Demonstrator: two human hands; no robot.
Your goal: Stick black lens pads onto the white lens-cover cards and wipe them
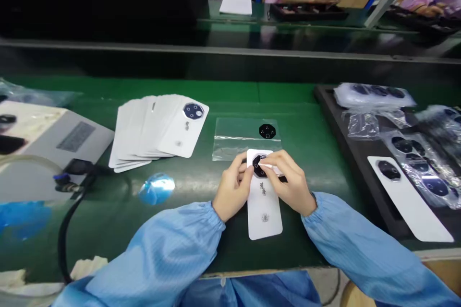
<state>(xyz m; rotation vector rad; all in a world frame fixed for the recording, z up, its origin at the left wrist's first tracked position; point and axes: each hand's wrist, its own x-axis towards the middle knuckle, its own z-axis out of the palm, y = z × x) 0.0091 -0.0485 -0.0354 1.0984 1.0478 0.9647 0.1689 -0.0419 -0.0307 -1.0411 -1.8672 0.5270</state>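
Note:
A white phone back cover with a dark octagonal camera plate lies on the green bench in front of me. My left hand grips its upper left edge, the thumb beside the camera plate. Over that plate, my right hand is pinched around a slim white stick-like thing, whose kind I cannot make out. Its tip is at the plate, partly hidden by my fingers. Just beyond the cover, a clear plastic sheet carries a black octagonal piece.
Fanned white back covers lie at left, near a white box-like device with a black cable. A round blue film is nearby. At right, a dark tray holds bagged camera plates and another cover. Co-workers in pink sleeves sit opposite.

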